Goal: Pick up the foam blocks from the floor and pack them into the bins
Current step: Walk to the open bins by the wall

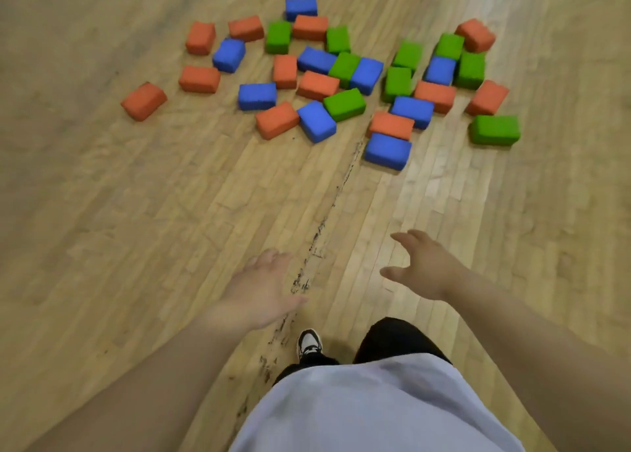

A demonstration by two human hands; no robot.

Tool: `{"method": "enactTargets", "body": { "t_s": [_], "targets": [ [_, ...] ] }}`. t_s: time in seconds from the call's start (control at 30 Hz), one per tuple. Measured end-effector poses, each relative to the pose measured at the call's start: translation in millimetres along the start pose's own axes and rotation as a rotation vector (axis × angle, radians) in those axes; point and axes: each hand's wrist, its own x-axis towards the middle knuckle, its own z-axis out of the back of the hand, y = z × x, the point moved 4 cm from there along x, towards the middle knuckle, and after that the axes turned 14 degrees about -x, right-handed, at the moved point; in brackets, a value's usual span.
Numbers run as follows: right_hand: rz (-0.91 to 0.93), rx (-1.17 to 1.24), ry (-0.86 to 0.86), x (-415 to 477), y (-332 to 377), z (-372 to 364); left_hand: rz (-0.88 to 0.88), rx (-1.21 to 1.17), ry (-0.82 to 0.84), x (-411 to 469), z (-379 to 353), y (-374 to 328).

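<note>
Several foam blocks in orange, blue and green lie scattered on the wooden floor across the upper half of the view. Nearest to me is a blue block (388, 151), with an orange block (391, 125) touching its far side. A lone orange block (143, 101) sits at the far left and a green block (494, 130) at the right. My left hand (262, 291) is stretched forward with relaxed fingers and holds nothing. My right hand (423, 263) is also forward, fingers spread, empty, well short of the blue block. No bin is in view.
The wooden floor (136, 212) has a dark scuffed seam (317, 243) running from the blocks toward my feet. My shoe (309, 344), black trousers (392, 339) and pale shirt (375, 410) fill the bottom of the view.
</note>
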Motion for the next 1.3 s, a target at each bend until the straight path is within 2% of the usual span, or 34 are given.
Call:
{"method": "enactTargets", "body": {
  "t_s": [0.27, 0.53, 0.8, 1.1, 1.3],
  "targets": [
    [-0.108, 0.118, -0.012, 128.7, -62.6, 80.7, -0.079, 0.102, 0.062, 180.2, 78.0, -62.5],
    [-0.165, 0.097, 0.049, 272.1, -135.6, 189.9, -0.031, 0.030, 0.078, 341.9, 154.7, -143.8],
    [-0.173, 0.083, 0.067, 418.1, -167.7, 290.0, -0.051, -0.041, 0.109, 503.8, 222.3, -196.8],
    [-0.286, 0.144, 0.163, 604.9, -212.9, 330.6, -0.069, -0.075, 0.229, 723.7, 274.0, -220.9],
    [-0.330, 0.172, 0.232, 732.8, -247.7, 304.3, -0.018, -0.133, 0.309, 843.6, 242.6, -201.0]
  ]
}}
